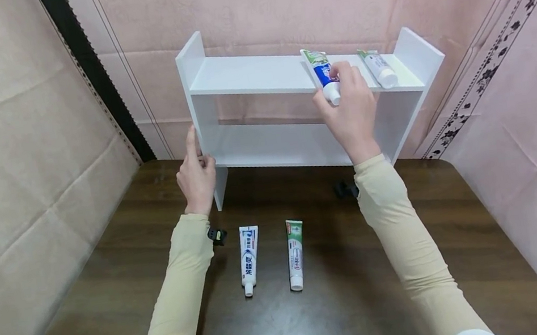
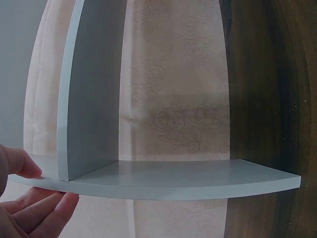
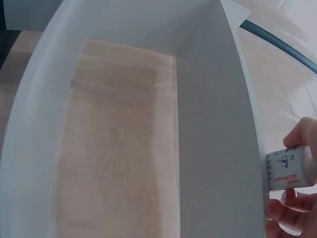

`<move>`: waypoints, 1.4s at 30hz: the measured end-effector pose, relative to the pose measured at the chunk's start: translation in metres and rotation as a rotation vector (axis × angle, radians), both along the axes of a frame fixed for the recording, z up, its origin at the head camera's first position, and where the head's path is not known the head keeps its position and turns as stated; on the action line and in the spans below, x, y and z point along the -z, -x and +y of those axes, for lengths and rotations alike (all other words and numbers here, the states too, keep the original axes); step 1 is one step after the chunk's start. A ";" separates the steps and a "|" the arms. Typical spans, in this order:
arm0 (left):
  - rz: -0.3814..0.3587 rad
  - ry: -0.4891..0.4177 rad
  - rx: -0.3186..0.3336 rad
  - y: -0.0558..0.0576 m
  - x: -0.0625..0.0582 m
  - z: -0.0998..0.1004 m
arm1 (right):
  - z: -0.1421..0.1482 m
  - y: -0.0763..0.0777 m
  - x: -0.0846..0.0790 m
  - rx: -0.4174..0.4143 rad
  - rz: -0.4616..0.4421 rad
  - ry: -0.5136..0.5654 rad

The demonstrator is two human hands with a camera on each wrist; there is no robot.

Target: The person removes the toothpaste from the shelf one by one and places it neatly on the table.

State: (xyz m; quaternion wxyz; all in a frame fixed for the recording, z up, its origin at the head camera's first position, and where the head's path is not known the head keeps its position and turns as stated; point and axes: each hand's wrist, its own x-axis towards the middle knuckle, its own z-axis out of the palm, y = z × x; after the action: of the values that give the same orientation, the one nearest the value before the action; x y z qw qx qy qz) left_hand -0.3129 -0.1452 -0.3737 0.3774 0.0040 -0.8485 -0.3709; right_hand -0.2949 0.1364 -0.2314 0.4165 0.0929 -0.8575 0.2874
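- While a white shelf (image 1: 250, 73) spans the far side of a dark wooden table (image 1: 291, 330), pink cloth (image 1: 277, 6) hangs beyond it and a floral band (image 1: 471, 104) runs down on the right.
- On the table's near part lie two tubes, well apart: a white-and-blue tube (image 1: 249, 259) on the left, a white-and-green tube (image 1: 296, 255) on the right, both caps toward the near side.
- A pale tube (image 1: 379, 69) lies on the upper board at the right, just beside the right hand (image 1: 351, 116).
- The right sleeve (image 1: 400, 223) partly hides a small black object (image 1: 345, 190) on the table.
- The white-and-blue tube bears large dark-blue characters; the white-and-green one has smaller lettering. Red and dark print shows in the right wrist view, too blurred to read.
- The blue-and-green tube (image 1: 321, 68) has a green far end, blue middle and white near cap; it is over the upper board's right half, pinched by the right hand. Its contact with the board cannot be told.
- The left hand (image 1: 198, 180) grips the shelf's left side panel between thumb and fingers.
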 end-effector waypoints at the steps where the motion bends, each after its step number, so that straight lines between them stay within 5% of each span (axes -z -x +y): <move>1: -0.001 0.000 0.000 0.000 0.000 0.000 | 0.001 0.000 0.001 -0.009 0.000 0.015; 26: -0.012 0.000 -0.014 -0.003 -0.002 0.002 | 0.005 -0.018 0.016 -0.061 0.024 0.067; 42: -0.005 0.001 -0.012 -0.002 0.000 0.002 | 0.008 -0.045 0.040 -0.098 0.091 0.045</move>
State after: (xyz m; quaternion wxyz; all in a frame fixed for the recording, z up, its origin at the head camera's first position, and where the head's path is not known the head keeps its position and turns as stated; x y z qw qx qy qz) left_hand -0.3113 -0.1436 -0.3737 0.3773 0.0097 -0.8497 -0.3681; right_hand -0.2498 0.1449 -0.2710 0.4426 0.1382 -0.8254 0.3221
